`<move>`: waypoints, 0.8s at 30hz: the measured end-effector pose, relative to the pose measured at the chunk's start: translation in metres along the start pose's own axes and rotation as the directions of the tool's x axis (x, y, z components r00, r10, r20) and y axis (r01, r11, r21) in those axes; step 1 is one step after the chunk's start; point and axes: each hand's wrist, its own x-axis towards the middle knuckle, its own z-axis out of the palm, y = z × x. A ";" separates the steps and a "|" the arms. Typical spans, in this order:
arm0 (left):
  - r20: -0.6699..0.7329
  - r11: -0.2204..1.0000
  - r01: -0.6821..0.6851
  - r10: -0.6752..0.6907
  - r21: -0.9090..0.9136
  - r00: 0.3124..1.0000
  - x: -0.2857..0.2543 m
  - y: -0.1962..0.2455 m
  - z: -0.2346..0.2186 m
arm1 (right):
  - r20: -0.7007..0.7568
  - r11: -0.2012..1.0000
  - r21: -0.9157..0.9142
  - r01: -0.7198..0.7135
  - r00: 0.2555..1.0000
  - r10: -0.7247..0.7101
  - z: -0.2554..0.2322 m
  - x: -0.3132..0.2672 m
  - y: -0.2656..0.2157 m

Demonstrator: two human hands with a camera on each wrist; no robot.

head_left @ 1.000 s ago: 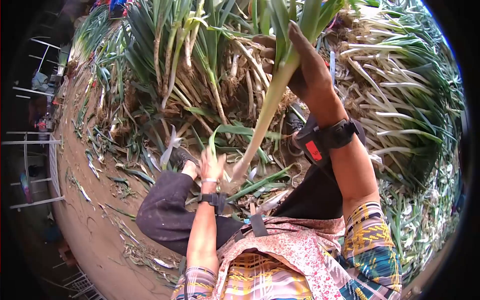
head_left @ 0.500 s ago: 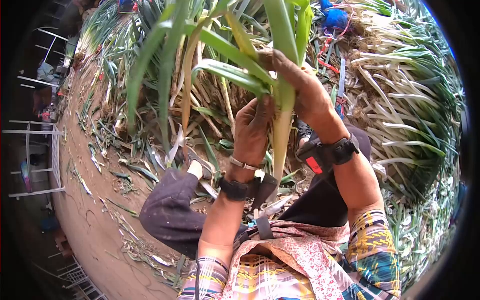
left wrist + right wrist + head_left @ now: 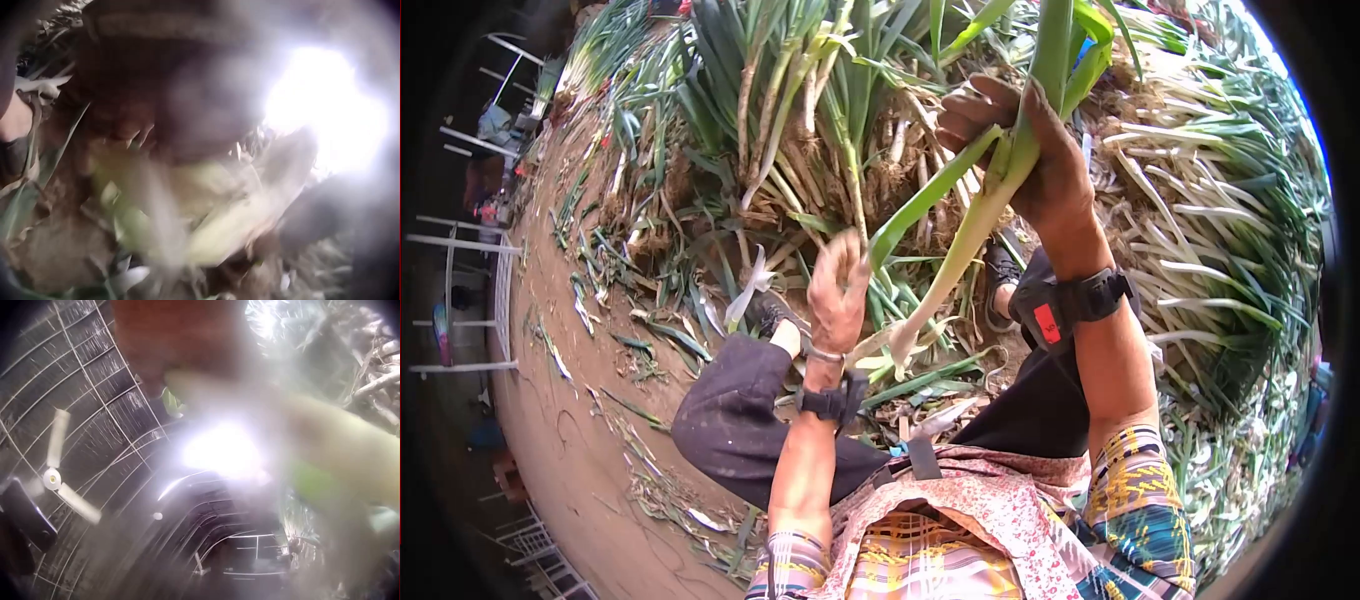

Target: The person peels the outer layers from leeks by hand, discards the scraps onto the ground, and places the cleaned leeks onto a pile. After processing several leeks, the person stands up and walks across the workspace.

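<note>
We've got one leek [image 3: 960, 255] up in the right hand [image 3: 1030, 160], fingers wrapped round it where white shaft meets green. Left hand [image 3: 837, 285] sits lower, just left of the stalk near a loose outer leaf [image 3: 920, 200], fingers half-curled; can't tell if it's pinching anything, wrist views too blurred. Prob mid-strip: shaft looks pale & mostly clean, root end w/ ragged skins left. Untrimmed heap [image 3: 820, 130] behind, cleaned pile [image 3: 1200, 230] at right.

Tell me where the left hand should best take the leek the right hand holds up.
Probably the pale lower stalk of the leek, from the left, just above its root end. The right hand grips the green upper part, so the stalk slants down, bare, toward the left hand.
</note>
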 end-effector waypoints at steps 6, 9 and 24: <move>0.144 0.952 -0.306 0.299 0.026 0.943 0.040 0.088 0.038 | 0.045 0.998 -0.051 -0.021 0.999 0.023 0.005 0.004 0.011; 0.109 0.965 -0.188 0.170 0.186 0.979 0.001 0.019 0.032 | -0.051 0.997 -0.026 0.076 0.996 -0.077 -0.004 0.005 -0.008; -0.049 0.899 -0.067 0.050 -0.432 0.998 0.045 0.081 0.075 | -0.241 0.991 -0.114 -0.062 0.970 0.033 0.019 -0.003 0.028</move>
